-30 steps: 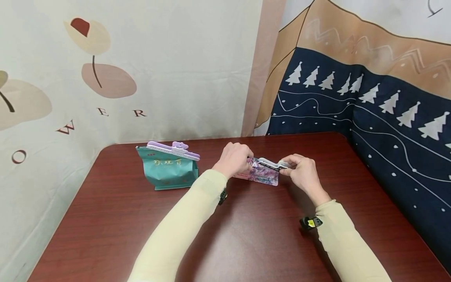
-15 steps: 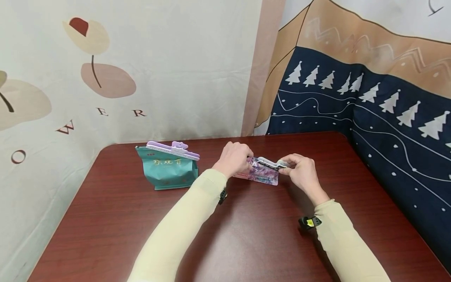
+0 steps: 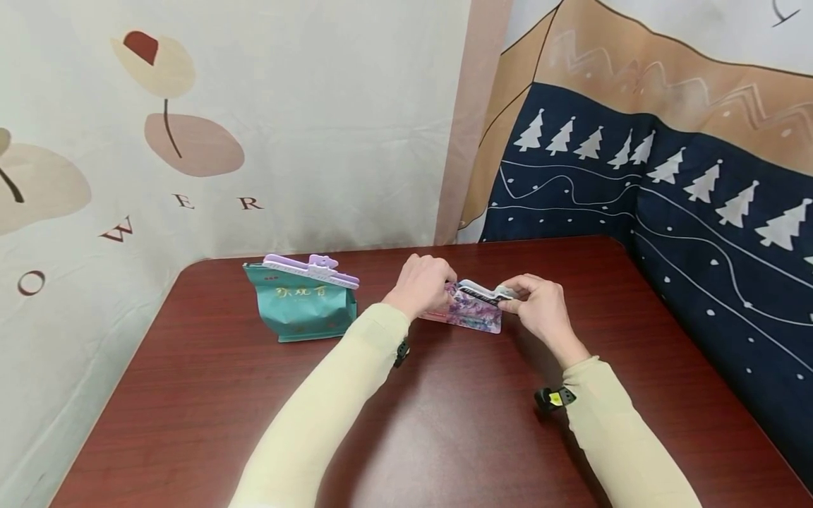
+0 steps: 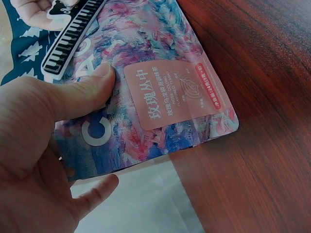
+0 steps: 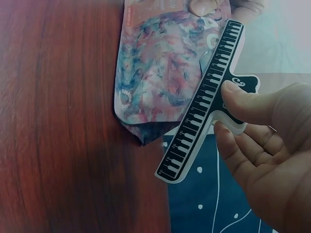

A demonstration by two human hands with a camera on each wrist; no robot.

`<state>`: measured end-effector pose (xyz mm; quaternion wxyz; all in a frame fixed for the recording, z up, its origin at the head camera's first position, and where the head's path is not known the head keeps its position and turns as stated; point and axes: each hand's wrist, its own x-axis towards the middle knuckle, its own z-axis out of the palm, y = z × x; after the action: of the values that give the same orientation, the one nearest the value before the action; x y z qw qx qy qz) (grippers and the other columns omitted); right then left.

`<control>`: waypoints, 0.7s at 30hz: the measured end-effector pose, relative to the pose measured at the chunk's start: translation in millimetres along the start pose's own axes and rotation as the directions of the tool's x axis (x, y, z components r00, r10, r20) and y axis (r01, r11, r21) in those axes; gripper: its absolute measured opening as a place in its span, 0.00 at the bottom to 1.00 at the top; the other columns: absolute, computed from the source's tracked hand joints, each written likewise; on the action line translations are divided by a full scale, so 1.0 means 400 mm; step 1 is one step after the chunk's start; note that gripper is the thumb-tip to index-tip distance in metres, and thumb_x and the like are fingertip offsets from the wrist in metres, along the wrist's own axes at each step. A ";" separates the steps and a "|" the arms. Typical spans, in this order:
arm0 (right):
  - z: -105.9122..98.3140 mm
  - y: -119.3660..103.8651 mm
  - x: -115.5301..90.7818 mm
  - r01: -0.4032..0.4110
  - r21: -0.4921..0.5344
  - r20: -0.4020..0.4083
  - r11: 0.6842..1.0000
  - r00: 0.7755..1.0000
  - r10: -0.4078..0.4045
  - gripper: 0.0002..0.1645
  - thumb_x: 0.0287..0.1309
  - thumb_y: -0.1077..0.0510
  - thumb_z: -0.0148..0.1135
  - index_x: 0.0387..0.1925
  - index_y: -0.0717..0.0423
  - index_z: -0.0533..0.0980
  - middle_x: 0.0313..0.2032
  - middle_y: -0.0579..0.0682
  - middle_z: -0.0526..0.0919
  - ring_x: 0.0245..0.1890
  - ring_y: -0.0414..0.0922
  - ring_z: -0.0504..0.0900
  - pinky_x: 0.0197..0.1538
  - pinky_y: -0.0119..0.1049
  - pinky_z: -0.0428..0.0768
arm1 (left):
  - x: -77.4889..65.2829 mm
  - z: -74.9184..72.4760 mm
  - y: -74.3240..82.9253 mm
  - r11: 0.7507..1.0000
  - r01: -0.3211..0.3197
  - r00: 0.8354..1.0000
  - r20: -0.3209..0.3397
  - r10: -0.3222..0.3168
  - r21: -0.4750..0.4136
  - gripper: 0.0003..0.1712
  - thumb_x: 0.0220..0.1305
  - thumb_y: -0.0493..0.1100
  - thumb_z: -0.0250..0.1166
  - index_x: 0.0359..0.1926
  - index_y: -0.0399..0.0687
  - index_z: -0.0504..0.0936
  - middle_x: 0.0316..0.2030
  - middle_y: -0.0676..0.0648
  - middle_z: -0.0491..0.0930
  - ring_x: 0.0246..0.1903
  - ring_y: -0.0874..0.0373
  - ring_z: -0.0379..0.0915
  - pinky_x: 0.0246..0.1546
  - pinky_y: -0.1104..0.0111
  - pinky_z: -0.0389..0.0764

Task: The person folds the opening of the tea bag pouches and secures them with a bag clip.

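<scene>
My left hand [image 3: 419, 288] holds a pink, purple and blue tea pouch [image 3: 478, 315] by its upper edge, the thumb lying on the printed front in the left wrist view. Between thumb and fingers, my right hand [image 3: 540, 307] pinches the handle of a bag clip [image 5: 200, 104] patterned with black and white piano keys. The clip's long bar lies slantwise along the pouch's upper edge in the right wrist view. Whether its jaws grip the pouch, I cannot tell. Some fingers of the left hand are hidden behind the pouch.
A green pouch [image 3: 305, 310] stands to the left on the dark red-brown table [image 3: 444, 423], with a purple bag clip [image 3: 311, 271] across its top. Behind the table hangs a pale printed cloth [image 3: 343, 141], and a navy cloth with white trees [image 3: 571, 190] is at the right.
My right hand and the piano-key clip have shifted slightly left along the top of the pouch. The left hand and the pouch stay almost where they were.
</scene>
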<state>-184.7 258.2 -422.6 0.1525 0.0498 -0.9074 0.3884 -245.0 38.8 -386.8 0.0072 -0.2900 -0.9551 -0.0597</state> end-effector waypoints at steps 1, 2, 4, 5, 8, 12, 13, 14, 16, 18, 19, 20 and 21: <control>0.000 -0.002 0.001 0.000 0.000 0.001 1.000 1.000 0.000 0.13 0.49 0.69 0.79 0.39 0.60 0.88 0.38 0.58 0.89 0.34 0.53 0.85 0.31 0.32 0.77 | 0.000 0.000 0.000 1.000 -0.001 1.000 0.001 0.001 0.002 0.08 0.60 0.49 0.76 0.42 0.62 0.93 0.41 0.58 0.90 0.31 0.58 0.75 0.40 0.63 0.70; 0.001 -0.004 0.001 -0.001 -0.001 0.002 1.000 1.000 0.001 0.13 0.49 0.69 0.79 0.40 0.60 0.88 0.38 0.58 0.89 0.34 0.53 0.85 0.31 0.32 0.77 | 0.000 0.000 0.000 1.000 -0.003 1.000 0.001 0.003 0.005 0.07 0.60 0.49 0.76 0.41 0.62 0.93 0.40 0.57 0.90 0.31 0.58 0.74 0.40 0.63 0.70; 0.001 -0.007 0.002 -0.003 -0.005 0.003 1.000 1.000 0.003 0.13 0.49 0.68 0.79 0.40 0.60 0.88 0.38 0.58 0.89 0.34 0.53 0.85 0.31 0.32 0.78 | 0.001 0.000 0.000 1.000 -0.005 1.000 0.001 0.005 0.009 0.07 0.60 0.50 0.76 0.40 0.61 0.93 0.39 0.58 0.90 0.30 0.59 0.74 0.40 0.63 0.70; 0.002 -0.009 0.003 -0.006 -0.008 0.003 1.000 1.000 0.006 0.13 0.49 0.68 0.79 0.40 0.60 0.88 0.38 0.58 0.89 0.34 0.53 0.85 0.32 0.32 0.78 | 0.000 -0.001 0.000 1.000 -0.005 1.000 -0.001 0.005 0.010 0.06 0.60 0.50 0.77 0.39 0.61 0.93 0.38 0.58 0.90 0.30 0.59 0.74 0.40 0.63 0.70; 0.003 -0.012 0.005 -0.006 -0.013 0.002 1.000 1.000 0.006 0.13 0.49 0.68 0.80 0.40 0.59 0.88 0.38 0.57 0.89 0.34 0.53 0.85 0.33 0.33 0.78 | 0.000 -0.001 -0.002 1.000 -0.007 1.000 -0.006 0.007 0.010 0.05 0.59 0.51 0.77 0.37 0.61 0.93 0.37 0.58 0.90 0.29 0.59 0.74 0.39 0.63 0.70; 0.006 -0.017 0.007 -0.007 -0.013 0.003 1.000 1.000 0.007 0.13 0.49 0.67 0.80 0.40 0.59 0.89 0.39 0.57 0.89 0.34 0.52 0.85 0.33 0.33 0.78 | 0.001 0.000 -0.005 1.000 -0.010 1.000 -0.017 0.010 -0.002 0.03 0.58 0.50 0.78 0.33 0.60 0.92 0.33 0.59 0.89 0.28 0.59 0.72 0.37 0.63 0.68; 0.007 -0.018 0.007 -0.009 -0.011 0.005 1.000 1.000 0.009 0.13 0.50 0.67 0.80 0.40 0.59 0.89 0.39 0.57 0.89 0.34 0.52 0.85 0.33 0.33 0.78 | 0.001 0.001 -0.005 1.000 -0.011 1.000 -0.020 0.011 -0.004 0.03 0.58 0.50 0.78 0.31 0.60 0.92 0.31 0.59 0.88 0.27 0.59 0.71 0.37 0.64 0.68; 0.007 -0.019 0.007 -0.011 -0.009 0.006 1.000 1.000 0.011 0.13 0.50 0.67 0.80 0.40 0.59 0.89 0.39 0.57 0.89 0.34 0.52 0.85 0.33 0.33 0.78 | 0.001 0.001 -0.006 1.000 -0.010 1.000 -0.020 0.010 -0.008 0.04 0.57 0.50 0.78 0.29 0.60 0.91 0.28 0.59 0.87 0.26 0.59 0.70 0.36 0.64 0.67; 0.008 -0.020 0.006 -0.013 -0.008 0.006 1.000 1.000 0.013 0.14 0.50 0.67 0.80 0.40 0.59 0.88 0.39 0.58 0.89 0.34 0.52 0.85 0.32 0.32 0.78 | 0.001 0.003 -0.008 1.000 -0.009 1.000 -0.023 0.008 -0.015 0.08 0.57 0.49 0.79 0.25 0.60 0.88 0.22 0.59 0.83 0.25 0.59 0.68 0.36 0.64 0.66; 0.008 -0.020 0.006 -0.015 -0.007 0.006 1.000 1.000 0.015 0.14 0.50 0.67 0.80 0.40 0.59 0.88 0.39 0.58 0.89 0.34 0.52 0.85 0.32 0.32 0.78 | 0.001 0.004 -0.009 1.000 -0.007 1.000 -0.022 0.006 -0.020 0.10 0.57 0.50 0.79 0.22 0.59 0.87 0.19 0.59 0.80 0.24 0.58 0.67 0.35 0.64 0.65; 0.009 -0.020 0.006 -0.014 -0.006 0.005 1.000 1.000 0.014 0.14 0.50 0.67 0.80 0.40 0.59 0.88 0.39 0.58 0.89 0.34 0.52 0.85 0.32 0.32 0.78 | 0.001 0.004 -0.009 1.000 -0.006 1.000 -0.023 0.005 -0.026 0.11 0.57 0.50 0.79 0.22 0.59 0.86 0.18 0.59 0.79 0.24 0.58 0.67 0.35 0.64 0.65; 0.009 -0.020 0.006 -0.014 -0.005 0.004 1.000 1.000 0.014 0.14 0.50 0.68 0.80 0.40 0.59 0.88 0.39 0.58 0.89 0.34 0.52 0.85 0.32 0.32 0.78 | 0.001 0.005 -0.010 1.000 -0.004 1.000 -0.024 0.003 -0.031 0.10 0.57 0.50 0.79 0.22 0.60 0.87 0.18 0.60 0.79 0.24 0.59 0.67 0.35 0.64 0.65; 0.009 -0.020 0.006 -0.014 -0.005 0.003 1.000 1.000 0.014 0.14 0.50 0.68 0.80 0.40 0.59 0.88 0.39 0.58 0.89 0.34 0.52 0.85 0.32 0.32 0.78 | 0.001 0.005 -0.010 0.999 -0.003 1.000 -0.023 0.002 -0.037 0.10 0.57 0.50 0.79 0.23 0.60 0.87 0.19 0.60 0.80 0.24 0.59 0.67 0.36 0.64 0.65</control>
<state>-186.1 249.9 -418.7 0.1484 0.0434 -0.9089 0.3872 -247.6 36.0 -389.4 0.0130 -0.2907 -0.9533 -0.0804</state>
